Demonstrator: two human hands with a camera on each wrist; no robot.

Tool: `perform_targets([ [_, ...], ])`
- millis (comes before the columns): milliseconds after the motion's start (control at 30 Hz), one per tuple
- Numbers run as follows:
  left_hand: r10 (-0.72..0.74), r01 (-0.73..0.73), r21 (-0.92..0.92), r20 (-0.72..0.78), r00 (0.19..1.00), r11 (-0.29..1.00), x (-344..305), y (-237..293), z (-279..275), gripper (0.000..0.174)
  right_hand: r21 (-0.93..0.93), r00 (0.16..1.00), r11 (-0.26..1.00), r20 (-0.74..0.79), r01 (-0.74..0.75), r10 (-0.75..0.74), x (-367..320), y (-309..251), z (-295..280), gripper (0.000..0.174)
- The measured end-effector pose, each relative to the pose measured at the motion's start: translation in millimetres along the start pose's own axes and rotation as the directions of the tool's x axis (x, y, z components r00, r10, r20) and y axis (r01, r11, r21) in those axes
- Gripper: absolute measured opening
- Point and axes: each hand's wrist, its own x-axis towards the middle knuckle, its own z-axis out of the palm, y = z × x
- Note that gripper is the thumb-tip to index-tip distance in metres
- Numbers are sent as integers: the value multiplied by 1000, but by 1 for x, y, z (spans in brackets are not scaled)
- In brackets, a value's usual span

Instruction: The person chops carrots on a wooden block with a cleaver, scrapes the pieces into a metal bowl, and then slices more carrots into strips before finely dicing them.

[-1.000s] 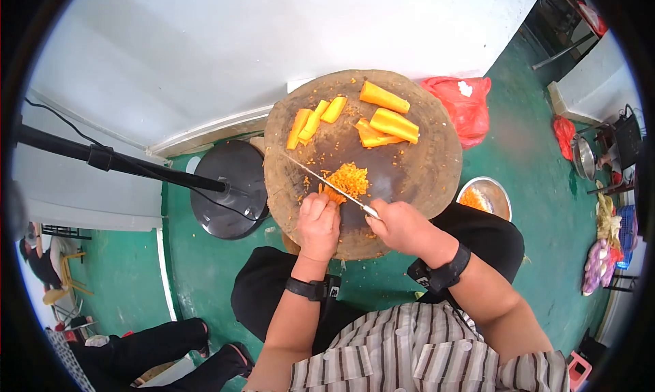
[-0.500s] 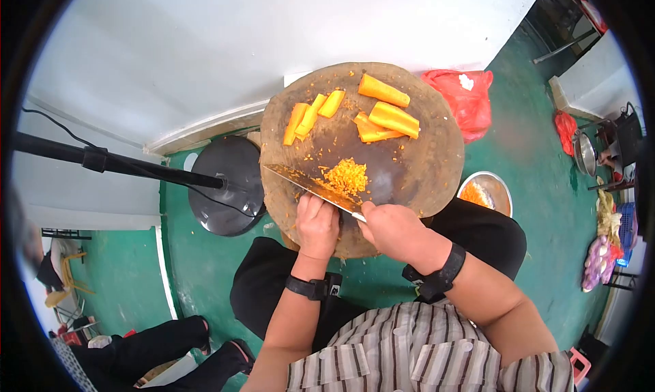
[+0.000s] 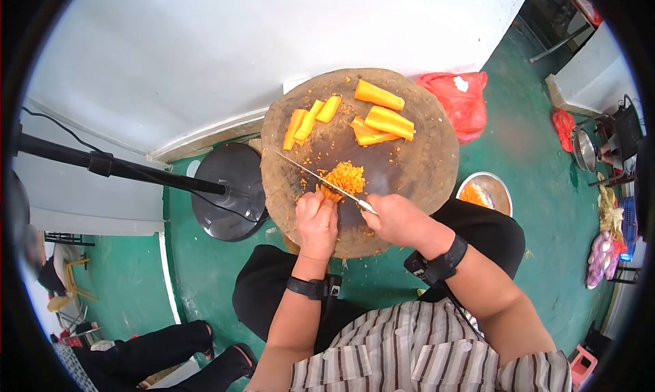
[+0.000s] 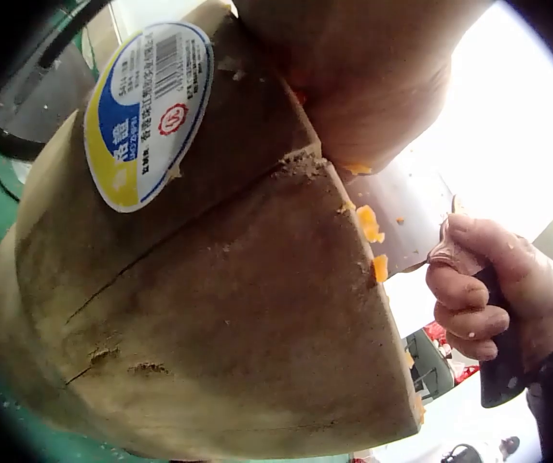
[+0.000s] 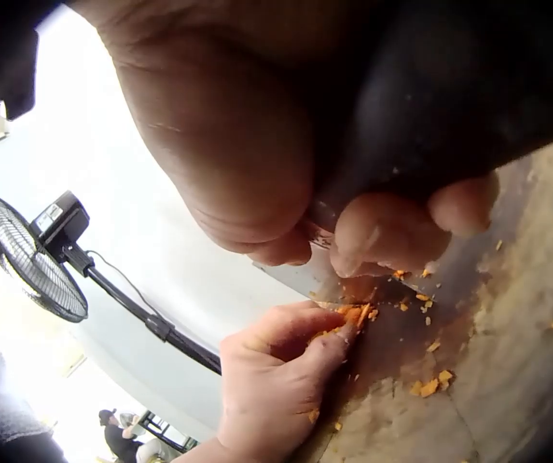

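On a round wooden block (image 3: 430, 167), my right hand (image 3: 402, 221) grips a cleaver (image 3: 315, 176) by its handle, blade edge-on and slanting to the upper left. My left hand (image 3: 316, 223) holds orange carrot strips (image 3: 330, 193) with curled fingers, close against the blade. Just beyond the blade lies a heap of chopped carrot (image 3: 346, 176). Farther back are several larger carrot pieces (image 3: 379, 95). The right wrist view shows the left hand (image 5: 275, 378) pinching the strips (image 5: 356, 316); in the left wrist view the right hand (image 4: 508, 289) is curled round the dark handle (image 4: 500, 367).
A metal bowl (image 3: 503, 195) with orange bits stands on the floor right of the block, a red plastic bag (image 3: 464, 109) behind it. At left is a black round stand base (image 3: 228, 211) with a pole. Another person's legs (image 3: 164, 354) show at lower left.
The cleaver blade was tilted to show its broad face half a second ago and is now edge-on. My right hand has shifted slightly up and right; the left still holds the strips.
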Motion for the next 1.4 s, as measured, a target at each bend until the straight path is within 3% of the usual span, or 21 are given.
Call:
perform_targets([
  [267,13,-12,33,-10,1000,999,2,2,2,20,-197,999,980,49,-2,12,-27,-21,-11,22],
  [500,18,-18,10,1,1000,1000,1,0,4,17,-128,1000,992,-12,21,-23,-3,-8,6,23],
  [800,-1,1,7,0,1000,1000,-1,1,1,18,-50,999,999,31,12,-11,-18,-10,-4,23],
  [1067,3,-3,9,-4,1000,1000,0,3,0,22,-187,999,982,-29,17,-23,-3,-19,14,21],
  [1133,-139,136,-87,-20,990,987,-3,4,0,28,-174,999,985,-32,20,-26,-1,-14,12,22],
  [1400,-11,10,-12,-15,1000,1000,-4,-2,-6,22,-48,1000,999,-3,-7,7,3,-6,7,24],
])
